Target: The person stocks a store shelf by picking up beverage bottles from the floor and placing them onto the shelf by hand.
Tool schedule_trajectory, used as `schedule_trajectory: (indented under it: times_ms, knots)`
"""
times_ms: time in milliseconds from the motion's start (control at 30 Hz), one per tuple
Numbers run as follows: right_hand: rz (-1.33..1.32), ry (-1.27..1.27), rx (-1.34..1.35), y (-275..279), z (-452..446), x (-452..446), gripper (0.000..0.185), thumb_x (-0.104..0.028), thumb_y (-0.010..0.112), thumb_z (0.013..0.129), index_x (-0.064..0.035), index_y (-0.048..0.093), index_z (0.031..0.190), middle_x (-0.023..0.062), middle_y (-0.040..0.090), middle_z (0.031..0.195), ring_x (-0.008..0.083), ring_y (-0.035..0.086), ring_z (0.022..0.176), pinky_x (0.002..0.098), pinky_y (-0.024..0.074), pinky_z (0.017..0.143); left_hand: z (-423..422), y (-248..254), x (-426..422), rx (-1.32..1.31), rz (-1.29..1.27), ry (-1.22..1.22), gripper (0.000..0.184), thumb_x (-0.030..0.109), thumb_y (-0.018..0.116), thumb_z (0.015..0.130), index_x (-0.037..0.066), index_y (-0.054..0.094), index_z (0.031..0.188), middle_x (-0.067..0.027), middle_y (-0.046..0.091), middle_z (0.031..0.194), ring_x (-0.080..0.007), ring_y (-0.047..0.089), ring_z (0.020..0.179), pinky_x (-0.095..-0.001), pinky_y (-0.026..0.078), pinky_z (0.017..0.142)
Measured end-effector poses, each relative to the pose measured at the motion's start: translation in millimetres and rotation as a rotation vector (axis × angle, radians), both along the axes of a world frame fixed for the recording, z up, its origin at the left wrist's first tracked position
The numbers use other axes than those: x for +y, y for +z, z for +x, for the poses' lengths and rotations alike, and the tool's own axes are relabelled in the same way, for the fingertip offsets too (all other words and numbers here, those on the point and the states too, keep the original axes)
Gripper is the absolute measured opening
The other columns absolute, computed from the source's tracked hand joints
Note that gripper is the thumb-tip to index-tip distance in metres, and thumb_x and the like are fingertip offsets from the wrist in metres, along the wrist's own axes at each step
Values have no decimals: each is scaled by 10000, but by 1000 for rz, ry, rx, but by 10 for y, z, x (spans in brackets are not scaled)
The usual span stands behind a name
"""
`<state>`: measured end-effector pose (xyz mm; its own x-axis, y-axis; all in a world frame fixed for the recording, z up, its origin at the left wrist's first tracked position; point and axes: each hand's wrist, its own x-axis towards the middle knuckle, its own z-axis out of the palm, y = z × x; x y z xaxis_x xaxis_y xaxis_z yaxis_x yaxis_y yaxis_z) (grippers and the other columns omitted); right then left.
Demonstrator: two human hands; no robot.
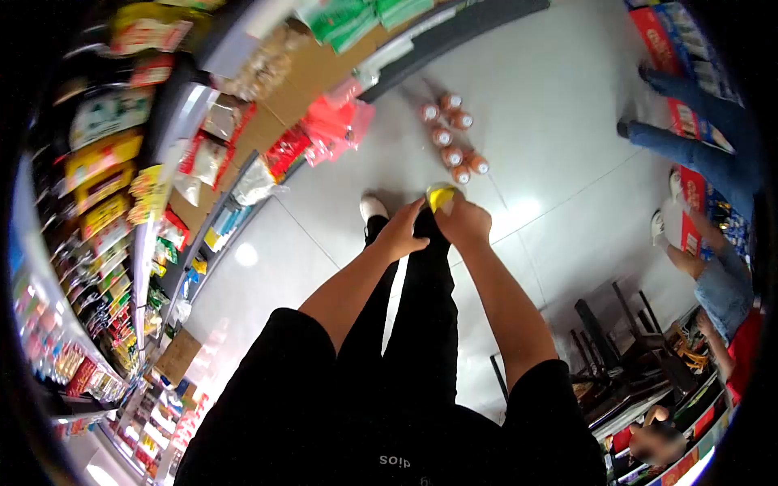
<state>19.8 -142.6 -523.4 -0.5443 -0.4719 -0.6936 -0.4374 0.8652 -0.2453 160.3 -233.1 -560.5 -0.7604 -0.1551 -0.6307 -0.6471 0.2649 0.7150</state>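
My right hand (466, 223) is closed around a small rounded yellow thing with a pale rim (442, 197), held in front of my legs; its exact kind cannot be made out. Close beside it on the left, my left hand (399, 235) has its thumb spread away from the fingers, with nothing visible in it. Its fingertips come near the yellow thing, but I cannot tell whether they touch. Beyond my hands, several bottles with orange-brown contents and white caps (454, 154) stand grouped on the grey tiled floor (535, 146).
Shelves of packaged goods (105, 194) run along the left. Red plastic bags (336, 125) hang over the lower shelf edge. Dark stacked stools (632, 348) stand at the right. Two people are near stacked cartons (693, 186) on the right, one in jeans (681, 142).
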Motion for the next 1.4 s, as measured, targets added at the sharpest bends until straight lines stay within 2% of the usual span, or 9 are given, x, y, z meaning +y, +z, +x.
schedule_trajectory:
  times_ms: [233, 400, 500, 633, 767, 833, 933, 1067, 1400]
  knots:
    - [-296, 128, 201, 2322, 145, -228, 366, -370, 577, 713, -43, 568, 876, 145, 624, 661, 315, 622, 601, 417, 497, 555, 71, 1808, -247, 367, -293, 17, 896, 255, 744, 630, 43, 239, 1339, -194, 317, 1342, -326, 312, 1256, -385, 292, 1034]
    - [-589, 214, 291, 3440, 318, -223, 376, -413, 606, 686, -62, 569, 814, 143, 617, 656, 313, 621, 604, 442, 484, 538, 150, 3084, -293, 441, -361, 197, 729, 303, 755, 600, 98, 398, 1202, -110, 497, 1171, -299, 497, 1072, -397, 418, 893]
    - [-708, 307, 306, 3928, 345, -238, 396, -434, 625, 675, -62, 568, 799, 142, 615, 650, 315, 618, 599, 432, 483, 534, 253, 3523, -275, 514, -549, 231, 709, 305, 761, 584, 96, 419, 1169, -108, 519, 1127, -298, 517, 1039, -393, 442, 852]
    - [-837, 384, 231, 4263, 298, -311, 417, -452, 657, 664, -65, 555, 780, 134, 619, 663, 318, 614, 596, 412, 483, 535, 349, 3913, -270, 659, -603, 362, 704, 312, 772, 570, 95, 440, 1152, -117, 559, 1053, -311, 560, 971, -384, 470, 795]
    - [-1082, 461, -70, 4440, 184, -324, 479, -376, 719, 677, -44, 556, 981, 139, 624, 777, 275, 625, 660, 362, 488, 571, 401, 4355, -281, 546, -684, 435, 724, 329, 777, 570, 73, 435, 1155, -141, 561, 1072, -310, 567, 969, -391, 468, 809]
    - [-1084, 575, -137, 4533, 79, -343, 596, -257, 762, 648, -24, 502, 1131, 145, 563, 1043, 223, 586, 881, 322, 489, 665, 438, 4461, -336, 477, -634, 489, 743, 313, 774, 568, 63, 427, 1177, -154, 558, 1090, -308, 563, 990, -379, 461, 836]
    - [-1206, 707, -133, 4303, -40, -495, 783, -192, 752, 648, -35, 334, 1292, 173, 514, 1146, 277, 530, 1032, 358, 454, 834, 506, 4596, -538, 795, -632, 553, 794, 244, 775, 553, 44, 401, 1224, -162, 551, 1098, -280, 551, 1032, -346, 430, 896]
    - [-1257, 626, -385, 4342, 131, -826, 863, -145, 742, 646, -25, 237, 1336, 200, 466, 1226, 320, 474, 1141, 379, 395, 927, 497, 4938, -651, 860, -531, 616, 776, 224, 773, 557, 29, 401, 1210, -167, 534, 1116, -268, 534, 1057, -340, 415, 910]
    - [-1537, 696, -128, 4591, 154, -1649, 752, -29, 672, 663, -20, 266, 1296, 218, 466, 1207, 323, 482, 1135, 353, 397, 929, 461, 5275, -1197, 1002, -767, 572, 816, 167, 787, 567, 41, 344, 1241, -145, 451, 1249, -267, 428, 1189, -349, 335, 1002]
